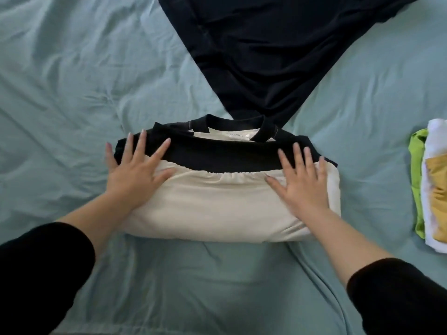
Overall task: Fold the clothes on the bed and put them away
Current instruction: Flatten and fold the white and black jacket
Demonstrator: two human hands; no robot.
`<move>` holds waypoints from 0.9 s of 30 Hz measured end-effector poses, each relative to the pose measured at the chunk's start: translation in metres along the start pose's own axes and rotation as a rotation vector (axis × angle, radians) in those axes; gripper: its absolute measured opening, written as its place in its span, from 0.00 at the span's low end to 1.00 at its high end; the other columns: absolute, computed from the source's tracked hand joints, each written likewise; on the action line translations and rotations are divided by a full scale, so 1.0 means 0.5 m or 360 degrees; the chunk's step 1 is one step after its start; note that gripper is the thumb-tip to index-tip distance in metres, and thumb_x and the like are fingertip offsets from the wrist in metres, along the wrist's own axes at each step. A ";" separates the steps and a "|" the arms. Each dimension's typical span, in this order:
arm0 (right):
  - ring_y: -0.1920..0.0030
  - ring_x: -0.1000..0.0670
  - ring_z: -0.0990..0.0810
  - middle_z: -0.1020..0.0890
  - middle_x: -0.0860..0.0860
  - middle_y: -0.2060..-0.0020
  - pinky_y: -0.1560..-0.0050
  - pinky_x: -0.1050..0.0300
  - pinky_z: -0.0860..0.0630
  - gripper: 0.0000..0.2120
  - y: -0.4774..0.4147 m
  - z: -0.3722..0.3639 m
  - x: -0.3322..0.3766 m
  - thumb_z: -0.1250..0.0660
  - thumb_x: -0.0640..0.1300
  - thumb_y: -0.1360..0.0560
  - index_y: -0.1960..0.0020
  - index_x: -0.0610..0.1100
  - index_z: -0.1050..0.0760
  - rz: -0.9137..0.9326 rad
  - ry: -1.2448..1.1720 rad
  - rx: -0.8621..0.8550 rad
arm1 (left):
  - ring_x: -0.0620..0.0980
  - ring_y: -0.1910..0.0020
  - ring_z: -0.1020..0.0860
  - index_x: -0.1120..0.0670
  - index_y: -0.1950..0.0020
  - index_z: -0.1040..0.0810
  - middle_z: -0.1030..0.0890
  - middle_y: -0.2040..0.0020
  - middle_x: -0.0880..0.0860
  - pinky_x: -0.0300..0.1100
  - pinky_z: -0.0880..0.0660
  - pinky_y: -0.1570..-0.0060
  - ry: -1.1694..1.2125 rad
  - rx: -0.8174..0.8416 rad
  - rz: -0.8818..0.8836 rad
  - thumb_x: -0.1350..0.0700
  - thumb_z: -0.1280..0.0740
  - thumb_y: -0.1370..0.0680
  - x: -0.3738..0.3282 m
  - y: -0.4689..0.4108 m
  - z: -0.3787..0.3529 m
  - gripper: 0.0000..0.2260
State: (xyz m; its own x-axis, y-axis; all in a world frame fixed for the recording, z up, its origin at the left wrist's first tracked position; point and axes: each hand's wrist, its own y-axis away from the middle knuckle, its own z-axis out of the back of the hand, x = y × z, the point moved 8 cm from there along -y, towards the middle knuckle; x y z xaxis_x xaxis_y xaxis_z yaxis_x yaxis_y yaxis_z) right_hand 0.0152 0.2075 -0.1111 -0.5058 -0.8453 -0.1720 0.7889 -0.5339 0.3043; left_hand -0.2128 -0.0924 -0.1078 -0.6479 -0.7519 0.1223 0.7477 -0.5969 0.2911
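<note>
A folded cream and black garment [217,204] lies in the middle of the bed, its black collar at the far side. My left hand [135,172] presses flat on its left end, fingers spread and straight. My right hand [302,182] presses flat on its right end in the same way. A large dark navy garment [266,56] lies spread out beyond it, its near corner touching the folded garment's collar.
The bed is covered by a wrinkled pale teal sheet [72,81]. At the right edge sits a pile of folded clothes [430,184] in green, white and yellow. My black sleeves show at the bottom corners.
</note>
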 end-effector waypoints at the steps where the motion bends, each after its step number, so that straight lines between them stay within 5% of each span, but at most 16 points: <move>1: 0.22 0.47 0.59 0.56 0.50 0.22 0.29 0.42 0.71 0.35 -0.004 -0.005 -0.022 0.67 0.73 0.27 0.24 0.58 0.63 -0.0049 0.0042 0.0058 | 0.56 0.22 0.57 0.31 0.27 0.67 0.54 0.20 0.52 0.63 0.68 0.31 -0.0006 0.0077 0.0021 0.28 0.61 0.25 0.020 -0.004 -0.007 0.28; 6: 0.22 0.44 0.60 0.57 0.50 0.21 0.31 0.37 0.73 0.35 0.031 0.055 0.024 0.69 0.71 0.25 0.23 0.57 0.63 -0.0131 -0.0134 0.0046 | 0.56 0.23 0.63 0.35 0.24 0.62 0.57 0.20 0.53 0.63 0.73 0.33 0.0048 -0.0025 -0.0007 0.30 0.64 0.23 -0.024 0.014 0.053 0.28; 10: 0.22 0.47 0.54 0.51 0.52 0.21 0.28 0.43 0.68 0.34 0.120 0.039 0.112 0.60 0.71 0.25 0.22 0.57 0.52 0.0339 -0.0161 0.0163 | 0.59 0.22 0.55 0.38 0.22 0.52 0.52 0.20 0.53 0.64 0.66 0.29 0.0053 -0.0083 -0.0370 0.32 0.60 0.22 -0.128 0.099 0.042 0.29; 14: 0.24 0.58 0.65 0.70 0.61 0.27 0.35 0.61 0.78 0.33 0.144 -0.027 0.011 0.66 0.70 0.27 0.27 0.62 0.71 0.0227 -0.0124 0.0328 | 0.56 0.22 0.58 0.34 0.24 0.58 0.55 0.20 0.50 0.58 0.67 0.27 0.0020 0.0025 -0.0404 0.31 0.61 0.23 -0.078 0.107 -0.020 0.27; 16: 0.24 0.56 0.63 0.67 0.60 0.26 0.33 0.60 0.76 0.32 0.150 -0.010 0.014 0.63 0.68 0.24 0.24 0.60 0.64 0.0292 -0.0147 0.0286 | 0.56 0.22 0.61 0.33 0.25 0.62 0.57 0.20 0.50 0.60 0.67 0.28 0.0010 0.0062 -0.0345 0.30 0.62 0.24 -0.075 0.106 -0.019 0.28; 18: 0.22 0.54 0.54 0.52 0.56 0.22 0.27 0.55 0.66 0.28 0.172 0.036 0.026 0.53 0.63 0.21 0.23 0.56 0.44 0.0306 -0.0352 0.0123 | 0.55 0.24 0.67 0.35 0.25 0.64 0.62 0.21 0.51 0.61 0.70 0.30 0.0104 0.0084 -0.0246 0.30 0.60 0.24 -0.101 0.119 -0.001 0.30; 20: 0.24 0.51 0.42 0.37 0.53 0.25 0.26 0.50 0.52 0.22 0.203 0.089 -0.013 0.43 0.57 0.23 0.30 0.53 0.33 0.0030 -0.0699 -0.0211 | 0.54 0.23 0.65 0.40 0.22 0.62 0.61 0.21 0.53 0.60 0.68 0.29 0.0297 0.0047 -0.0249 0.33 0.55 0.23 -0.163 0.150 0.034 0.32; 22: 0.29 0.48 0.35 0.32 0.49 0.29 0.30 0.47 0.40 0.27 0.237 0.090 -0.090 0.33 0.57 0.26 0.30 0.50 0.34 -0.0507 -0.1032 -0.0346 | 0.52 0.22 0.62 0.43 0.21 0.60 0.59 0.20 0.53 0.58 0.65 0.27 0.0463 0.0024 -0.0357 0.34 0.54 0.22 -0.250 0.181 0.064 0.32; 25: 0.37 0.49 0.26 0.27 0.49 0.34 0.36 0.53 0.31 0.40 0.277 -0.009 -0.132 0.27 0.58 0.31 0.26 0.49 0.41 -0.1219 -0.1982 0.0153 | 0.50 0.23 0.66 0.42 0.22 0.62 0.61 0.21 0.51 0.54 0.70 0.28 0.0582 0.0098 -0.0355 0.32 0.59 0.22 -0.357 0.175 0.076 0.32; 27: 0.43 0.51 0.21 0.21 0.50 0.40 0.38 0.50 0.26 0.34 0.280 -0.053 -0.121 0.26 0.57 0.33 0.32 0.46 0.32 -0.1462 -0.2548 0.0352 | 0.49 0.25 0.70 0.42 0.23 0.65 0.63 0.21 0.51 0.51 0.75 0.32 0.0626 0.0180 -0.0262 0.31 0.62 0.23 -0.391 0.128 0.069 0.32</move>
State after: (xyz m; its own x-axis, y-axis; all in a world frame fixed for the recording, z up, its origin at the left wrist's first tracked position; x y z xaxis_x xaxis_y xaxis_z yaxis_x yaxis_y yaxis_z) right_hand 0.1656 0.1835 -0.0827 -0.6049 0.5619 0.5642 0.1233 -0.6340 0.7635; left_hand -0.0436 0.0260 -0.0805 -0.6360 -0.7116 -0.2984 0.6040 -0.6998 0.3814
